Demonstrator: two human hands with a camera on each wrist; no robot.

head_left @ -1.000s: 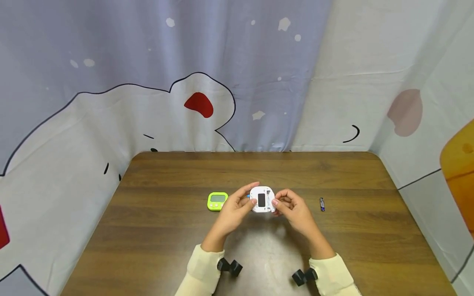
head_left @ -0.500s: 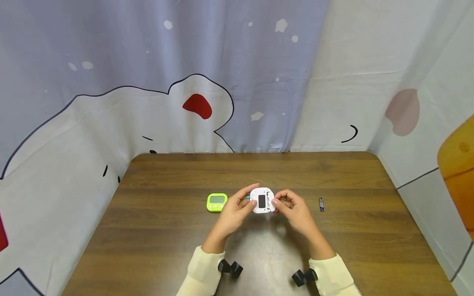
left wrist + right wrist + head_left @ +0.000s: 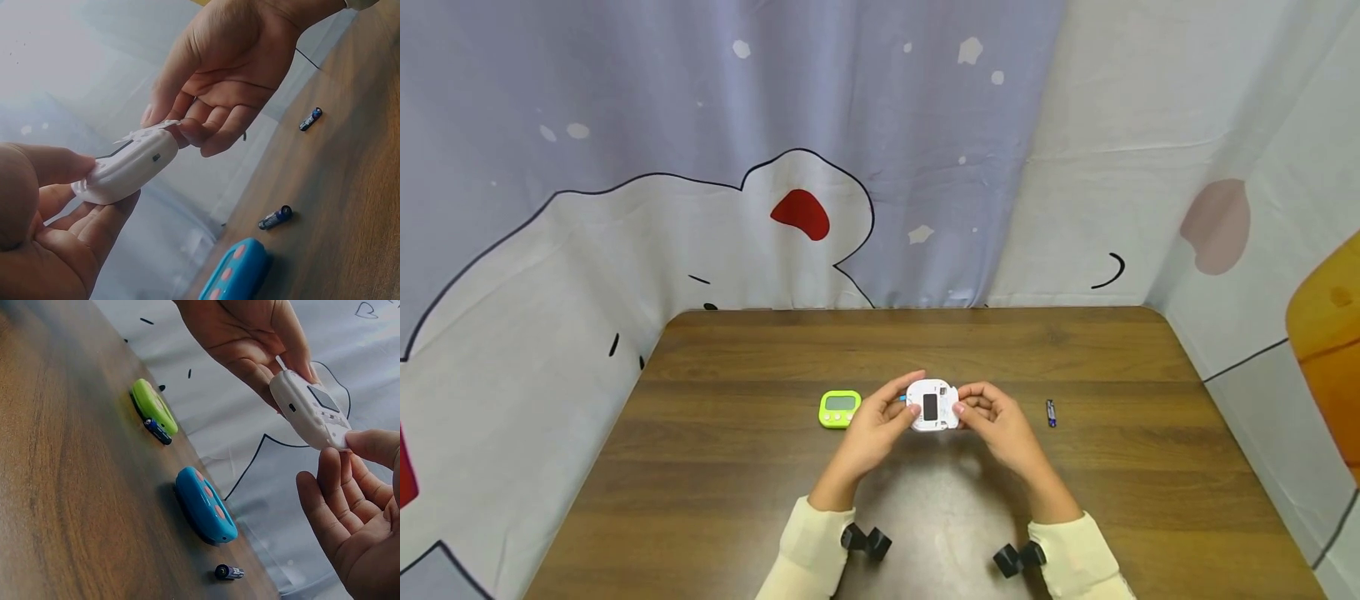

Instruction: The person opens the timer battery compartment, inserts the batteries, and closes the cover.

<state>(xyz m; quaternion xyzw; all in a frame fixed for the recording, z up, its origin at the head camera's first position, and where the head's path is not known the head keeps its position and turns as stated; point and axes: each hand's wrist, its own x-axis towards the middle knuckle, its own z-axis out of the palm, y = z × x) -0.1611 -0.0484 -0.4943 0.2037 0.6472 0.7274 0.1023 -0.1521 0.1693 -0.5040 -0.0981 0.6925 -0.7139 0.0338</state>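
Above the table's middle, my left hand (image 3: pixel 871 423) holds a white digital timer (image 3: pixel 929 405), thumb on its back and fingers underneath. Its back faces up, with a black magnet strip (image 3: pixel 323 399) and a battery slot beside it. My right hand (image 3: pixel 998 423) pinches a thin white battery cover (image 3: pixel 150 130) at the timer's right edge, where the cover juts out slightly. In the right wrist view, the right thumb lies on top at the near end and the fingertips curl below.
A green timer (image 3: pixel 840 402) lies screen up left of my left hand, with a battery (image 3: pixel 157 431) near it. A blue timer (image 3: pixel 205 506) with pink buttons lies on the table (image 3: pixel 715 500), mostly hidden in the head view. Another battery (image 3: pixel 1051 413) lies to the right.
My right thumb and fingers have shifted slightly right at the timer's edge, and the white cover piece now juts out there. The left hand and the other things stay put.
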